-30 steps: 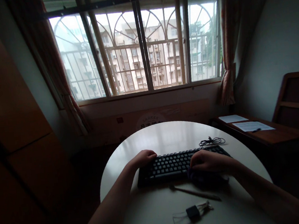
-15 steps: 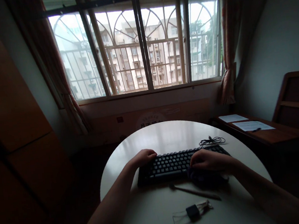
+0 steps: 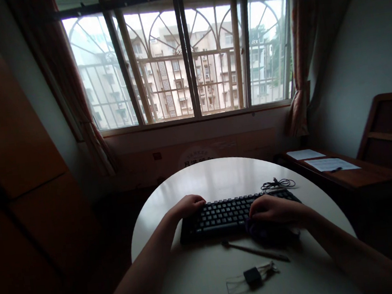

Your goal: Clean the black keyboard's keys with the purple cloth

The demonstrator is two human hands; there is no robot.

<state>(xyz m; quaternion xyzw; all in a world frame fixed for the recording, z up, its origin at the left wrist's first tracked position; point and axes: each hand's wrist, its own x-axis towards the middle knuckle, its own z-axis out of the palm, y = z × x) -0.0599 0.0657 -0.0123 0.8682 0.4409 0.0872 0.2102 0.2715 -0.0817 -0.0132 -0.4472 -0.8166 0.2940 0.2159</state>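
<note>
A black keyboard (image 3: 218,217) lies across the white round table (image 3: 183,280). At its far left corner, my left hand (image 3: 188,205) is closed, its fingers curled over the edge. My right hand (image 3: 270,208) is closed on a dark purple cloth (image 3: 262,230), which bunches beneath it over the right part of the keyboard's near edge. That hand and the cloth hide several keys. Just this side of the keyboard lies a thin brush (image 3: 255,251), its dark head pointing left. Closer to me is a keycap puller (image 3: 252,277) with wire loops and a black grip.
Behind the keyboard, on the right, a coiled black cable (image 3: 278,184) rests on the table. To the right stands a low wooden table (image 3: 372,175) with paper sheets (image 3: 330,164) and a pen on it. A barred window is ahead, a wooden cabinet (image 3: 26,185) at left.
Hardly anything differs. Both hands keep their places on the keyboard and cloth, and the view has shifted very slightly.
</note>
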